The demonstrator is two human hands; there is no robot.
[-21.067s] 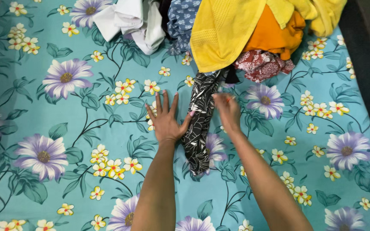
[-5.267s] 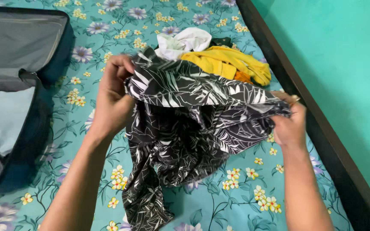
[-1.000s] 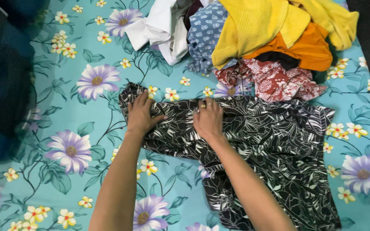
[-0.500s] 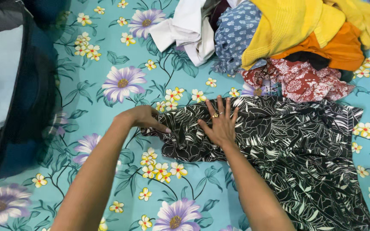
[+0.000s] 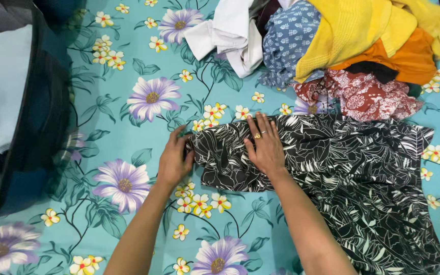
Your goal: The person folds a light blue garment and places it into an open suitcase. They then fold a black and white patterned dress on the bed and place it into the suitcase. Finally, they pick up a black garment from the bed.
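Note:
A black garment with a white leaf print (image 5: 352, 173) lies spread on a teal floral bedsheet (image 5: 128, 127). My right hand (image 5: 265, 145) rests flat on the garment's left part, fingers spread, a ring on one finger. My left hand (image 5: 175, 160) sits at the garment's left edge, fingers curled around the cloth there.
A heap of clothes lies at the top: white cloth (image 5: 230, 30), blue patterned fabric (image 5: 286, 40), yellow garment (image 5: 362, 25), orange cloth (image 5: 408, 56) and red patterned fabric (image 5: 367, 94). An open dark suitcase (image 5: 21, 102) stands at the left.
The view has shifted slightly. My left hand has moved from on top of the garment to its left edge and taken hold of it. My right hand stays pressed flat.

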